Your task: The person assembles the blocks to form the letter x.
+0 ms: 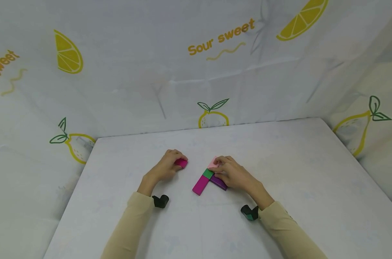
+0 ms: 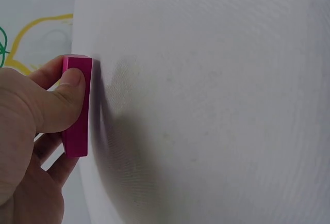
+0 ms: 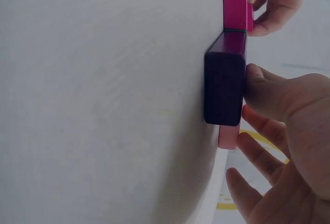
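Observation:
My left hand (image 1: 166, 166) pinches a magenta block (image 1: 181, 163) between thumb and fingers, low at the tabletop; the left wrist view shows the thumb on the face of this block (image 2: 77, 131). To its right, several flat blocks lie joined: a pink block (image 1: 212, 164), a small green block (image 1: 207, 173) and a longer magenta block (image 1: 200, 185) form a slanting line, and a dark purple block (image 1: 219, 182) branches off beside the green one. My right hand (image 1: 234, 173) rests its fingertips on this group, around the pink, green and purple blocks, partly covering the pink one.
A white cloth-covered table (image 1: 299, 172) spreads around the blocks. Behind it hangs a white cloth (image 1: 131, 72) with printed lemons and lettering. Each wrist carries a small black camera, one by the left sleeve (image 1: 161, 201) and one by the right sleeve (image 1: 249, 212).

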Tool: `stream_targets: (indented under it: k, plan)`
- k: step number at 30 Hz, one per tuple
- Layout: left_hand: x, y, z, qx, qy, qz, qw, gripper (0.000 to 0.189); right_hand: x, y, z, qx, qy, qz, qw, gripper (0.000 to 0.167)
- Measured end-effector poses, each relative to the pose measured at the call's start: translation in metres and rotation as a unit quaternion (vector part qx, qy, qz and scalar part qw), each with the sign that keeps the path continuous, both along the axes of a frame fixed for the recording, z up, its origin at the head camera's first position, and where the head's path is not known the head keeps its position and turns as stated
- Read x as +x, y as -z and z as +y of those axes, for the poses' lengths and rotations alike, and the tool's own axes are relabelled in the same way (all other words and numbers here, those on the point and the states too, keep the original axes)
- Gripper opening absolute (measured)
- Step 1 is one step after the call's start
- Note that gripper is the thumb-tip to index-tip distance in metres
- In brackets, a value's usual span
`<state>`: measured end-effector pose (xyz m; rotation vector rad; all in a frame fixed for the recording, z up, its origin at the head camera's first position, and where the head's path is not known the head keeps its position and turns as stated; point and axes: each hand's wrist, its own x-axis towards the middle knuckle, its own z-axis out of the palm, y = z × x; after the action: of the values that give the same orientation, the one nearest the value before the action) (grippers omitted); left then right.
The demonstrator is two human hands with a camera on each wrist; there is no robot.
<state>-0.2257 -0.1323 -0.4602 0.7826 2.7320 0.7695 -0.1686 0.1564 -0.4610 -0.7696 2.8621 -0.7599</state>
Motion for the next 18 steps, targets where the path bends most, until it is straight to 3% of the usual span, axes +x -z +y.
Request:
stream_targets:
  k: [18]
  plan:
    - [0.007,0.001,0.019,0.001,0.017,0.005,0.9998,0.029,0.002,-0.002,-0.001,-0.002,0.004,-0.005,1.0,0.03]
